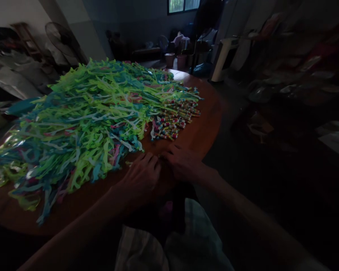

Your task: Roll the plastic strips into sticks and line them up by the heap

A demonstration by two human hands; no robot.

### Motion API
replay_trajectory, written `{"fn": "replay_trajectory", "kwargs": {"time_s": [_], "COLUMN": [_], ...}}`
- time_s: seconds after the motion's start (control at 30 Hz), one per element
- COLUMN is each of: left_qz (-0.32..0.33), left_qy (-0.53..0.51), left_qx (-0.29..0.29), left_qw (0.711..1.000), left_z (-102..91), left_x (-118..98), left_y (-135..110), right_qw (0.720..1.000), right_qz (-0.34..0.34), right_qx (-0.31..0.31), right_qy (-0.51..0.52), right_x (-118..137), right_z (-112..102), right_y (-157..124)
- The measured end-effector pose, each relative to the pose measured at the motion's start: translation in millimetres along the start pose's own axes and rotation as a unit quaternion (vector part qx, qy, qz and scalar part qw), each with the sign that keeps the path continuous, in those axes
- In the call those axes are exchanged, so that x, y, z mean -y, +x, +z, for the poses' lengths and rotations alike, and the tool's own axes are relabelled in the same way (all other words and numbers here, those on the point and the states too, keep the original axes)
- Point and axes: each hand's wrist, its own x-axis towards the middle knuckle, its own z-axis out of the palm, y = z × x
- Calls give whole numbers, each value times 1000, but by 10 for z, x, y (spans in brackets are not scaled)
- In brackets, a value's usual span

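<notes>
My left hand [144, 171] is at the near edge of a round brown wooden table [207, 128], its fingers curled down. Close beside it on the right is my right hand [182, 161], also with bent fingers. Between the fingertips a tiny light spot shows, but what they pinch, if anything, is too dark and small to name. Just beyond my hands lies a cluster of short rolled sticks with colourful patterns [172, 126]. A large heap of green, blue and white plastic strips [98, 109] spreads to the left, its near ends reaching close to my left hand.
A blue basin [24, 106] stands left of the table. Behind are a standing fan [58, 35], a pinkish bucket [181, 60] and a pale upright appliance [222, 60]. Dim clutter fills the right side, including a pale sheet [337, 143].
</notes>
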Motion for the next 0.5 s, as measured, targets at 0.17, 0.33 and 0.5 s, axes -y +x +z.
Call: {"fn": "replay_trajectory", "kwargs": {"time_s": [0.17,0.33,0.5], "left_qz": [-67,-127,-173], "left_qy": [-28,-109,-148], "left_qx": [-29,-28,-4], "left_qw": [997,986,974], "left_z": [101,74,-45], "left_x": [24,79,93], "left_y": [-25,-81,-111], "right_qw": [988,884,788], "right_qz": [28,53,115], "right_qx": [-62,-137,-61], "right_qy": [140,444,602], "right_x": [-46,-109,-81], "right_z": [32,-4,-14], "right_y": [10,-77,-110]}}
